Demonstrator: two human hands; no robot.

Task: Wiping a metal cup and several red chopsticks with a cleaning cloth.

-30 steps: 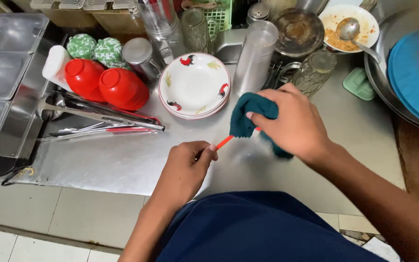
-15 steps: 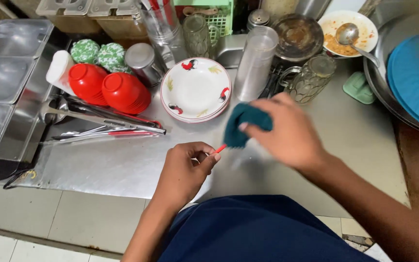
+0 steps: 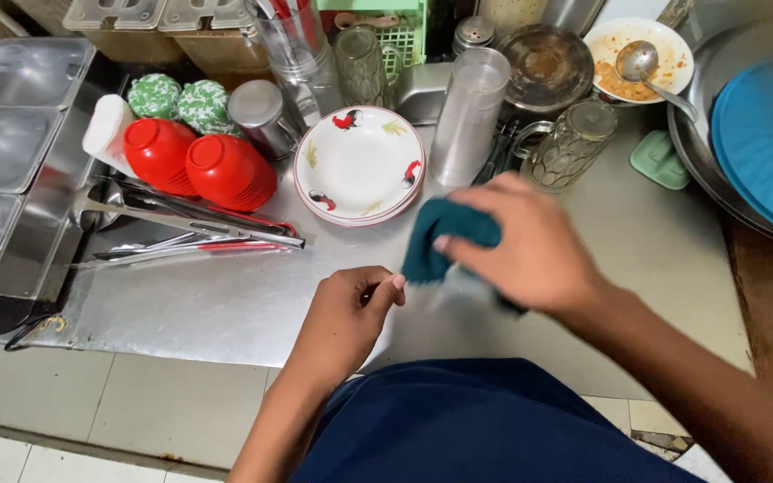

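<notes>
On the steel tabletop (image 3: 225, 309), a stack of rooster-patterned plates (image 3: 360, 165) sits at 12 o'clock of the hands, with red bowls (image 3: 199, 161) at 10 and tongs (image 3: 181, 228) beside them. The right hand (image 3: 530, 246) is curled around a teal cloth (image 3: 445, 237). The left hand (image 3: 346, 313) is closed in a fist just beside the cloth; what it grips is hidden.

The cloth (image 3: 445, 241) is dark teal, and the plate (image 3: 360, 165) is white with a red rim line and red rooster motifs. Two red bowls (image 3: 199, 161) lie near the counter's (image 3: 225, 304) grey steel left edge, beside green-and-white patterned lids (image 3: 179, 98); a blue lid (image 3: 767, 143) sits at the right edge.
</notes>
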